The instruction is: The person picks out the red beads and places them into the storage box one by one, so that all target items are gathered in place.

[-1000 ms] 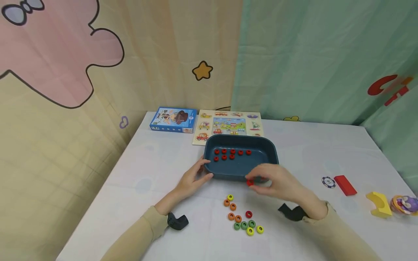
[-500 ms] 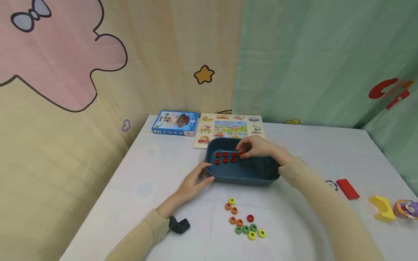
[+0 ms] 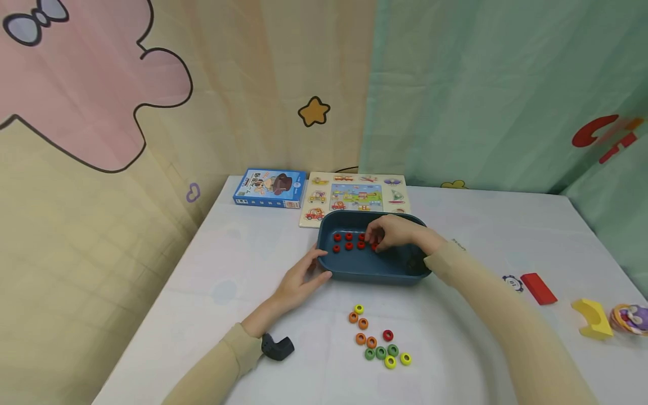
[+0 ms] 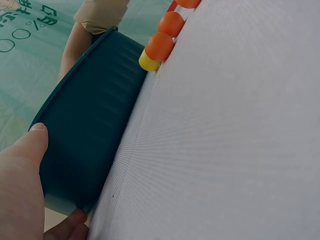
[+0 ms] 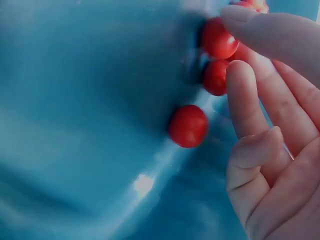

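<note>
A dark blue tray (image 3: 354,273) stands on the white table, with red beads (image 3: 349,246) in two short rows inside it. My left hand (image 3: 297,284) holds the tray's near left corner, thumb on the front wall and fingers round the left end. My right hand (image 3: 392,232) reaches down into the tray and pinches a red bead (image 5: 219,39) at the end of the front row. Other red beads (image 5: 188,126) lie close by in the right wrist view. Part of the back row is hidden behind the right hand.
Loose yellow, orange, green and red beads (image 3: 372,342) lie in front of the tray. Behind it are a picture puzzle board (image 3: 355,197) and a blue box (image 3: 270,188). A red block (image 3: 539,288), a yellow arch block (image 3: 592,319) and a poker chip (image 3: 513,283) lie right.
My right hand has carried a red bead from the tray's front edge into the tray, then shifted slightly nearer, to the front row. The left hand stays at the corner.
</note>
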Tool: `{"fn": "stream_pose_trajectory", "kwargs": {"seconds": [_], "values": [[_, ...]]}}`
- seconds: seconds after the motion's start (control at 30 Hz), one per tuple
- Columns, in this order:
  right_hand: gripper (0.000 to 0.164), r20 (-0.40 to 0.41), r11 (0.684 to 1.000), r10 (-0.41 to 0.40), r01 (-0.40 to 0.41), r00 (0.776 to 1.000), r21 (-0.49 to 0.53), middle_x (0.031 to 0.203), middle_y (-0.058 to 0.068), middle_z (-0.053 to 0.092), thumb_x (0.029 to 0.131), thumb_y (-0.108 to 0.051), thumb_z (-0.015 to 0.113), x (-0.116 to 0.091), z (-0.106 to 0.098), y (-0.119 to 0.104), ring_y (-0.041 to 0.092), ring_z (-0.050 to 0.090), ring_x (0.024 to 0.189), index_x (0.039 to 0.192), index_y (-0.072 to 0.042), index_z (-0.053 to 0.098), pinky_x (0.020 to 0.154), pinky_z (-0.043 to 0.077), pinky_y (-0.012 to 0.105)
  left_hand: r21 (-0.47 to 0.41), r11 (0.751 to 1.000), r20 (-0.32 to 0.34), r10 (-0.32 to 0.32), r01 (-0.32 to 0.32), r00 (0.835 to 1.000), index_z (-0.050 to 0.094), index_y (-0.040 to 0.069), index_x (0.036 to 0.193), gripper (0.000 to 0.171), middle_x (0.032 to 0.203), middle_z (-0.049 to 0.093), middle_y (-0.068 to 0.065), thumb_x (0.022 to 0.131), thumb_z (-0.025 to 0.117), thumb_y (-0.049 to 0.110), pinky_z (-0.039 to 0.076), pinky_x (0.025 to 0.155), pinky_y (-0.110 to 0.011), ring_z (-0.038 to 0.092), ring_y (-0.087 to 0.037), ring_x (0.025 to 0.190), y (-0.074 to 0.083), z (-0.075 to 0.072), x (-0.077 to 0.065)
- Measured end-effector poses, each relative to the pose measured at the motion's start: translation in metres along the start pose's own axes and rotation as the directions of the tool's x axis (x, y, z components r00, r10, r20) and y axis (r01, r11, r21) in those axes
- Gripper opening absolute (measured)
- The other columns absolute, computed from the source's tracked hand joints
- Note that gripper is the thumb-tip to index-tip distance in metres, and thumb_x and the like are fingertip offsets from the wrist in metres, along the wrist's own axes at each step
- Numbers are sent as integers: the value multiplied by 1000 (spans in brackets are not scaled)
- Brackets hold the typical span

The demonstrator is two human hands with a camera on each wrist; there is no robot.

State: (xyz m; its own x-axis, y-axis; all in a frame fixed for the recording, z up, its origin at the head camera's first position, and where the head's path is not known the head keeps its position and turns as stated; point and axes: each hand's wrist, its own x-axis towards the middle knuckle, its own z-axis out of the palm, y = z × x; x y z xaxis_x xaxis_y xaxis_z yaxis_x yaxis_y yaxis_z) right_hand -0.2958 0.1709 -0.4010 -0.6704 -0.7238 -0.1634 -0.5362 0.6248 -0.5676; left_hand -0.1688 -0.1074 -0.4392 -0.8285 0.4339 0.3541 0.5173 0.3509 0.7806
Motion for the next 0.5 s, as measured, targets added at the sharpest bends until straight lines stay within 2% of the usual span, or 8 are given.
{"fn": "stream_pose_trajectory", "kwargs": {"seconds": [0.07,0.17,0.3,0.4,0.5], "values": [[28,-25,1000,3,-2,1000,16,87,0,62,72,-11,74,-5,-5,-7,12,55,76,99,-10,64,65,48,28,-4,1000,7,-7,7,1000,43,3,125,42,142,24,-20,87,58,14,37,93,-45,35,-25,124,-1,0,-1],[31,-107,999,-1,6,994,45,94,2,62,75,-14,72,-21,-17,-24,12,55,78,104,-11,63,65,48,28,-13,1000,12,-14,14,1000,43,3,125,43,142,24,-19,87,58,15,36,94,-44,36,-23,124,-1,0,-1],[30,-209,989,-73,98,975,111,96,0,63,77,-24,70,-55,-25,-56,11,56,76,105,-17,62,61,47,28,-8,1000,7,-9,9,1000,43,3,126,43,142,24,-19,87,58,15,37,93,-44,37,-22,123,-1,0,-1],[27,-201,955,-190,228,961,191,92,-2,63,78,-24,69,-83,-10,-75,11,57,74,103,-18,62,56,46,27,9,1000,3,-8,8,1000,43,4,126,43,142,24,-18,87,58,15,38,93,-42,38,-22,122,-1,0,0],[24,-146,910,-299,327,943,256,91,-6,63,79,-19,69,-105,22,-83,10,57,74,102,-17,62,54,47,25,19,1000,1,-10,10,1000,43,4,126,43,142,25,-18,87,58,15,39,92,-41,40,-22,120,0,-1,1]]}}
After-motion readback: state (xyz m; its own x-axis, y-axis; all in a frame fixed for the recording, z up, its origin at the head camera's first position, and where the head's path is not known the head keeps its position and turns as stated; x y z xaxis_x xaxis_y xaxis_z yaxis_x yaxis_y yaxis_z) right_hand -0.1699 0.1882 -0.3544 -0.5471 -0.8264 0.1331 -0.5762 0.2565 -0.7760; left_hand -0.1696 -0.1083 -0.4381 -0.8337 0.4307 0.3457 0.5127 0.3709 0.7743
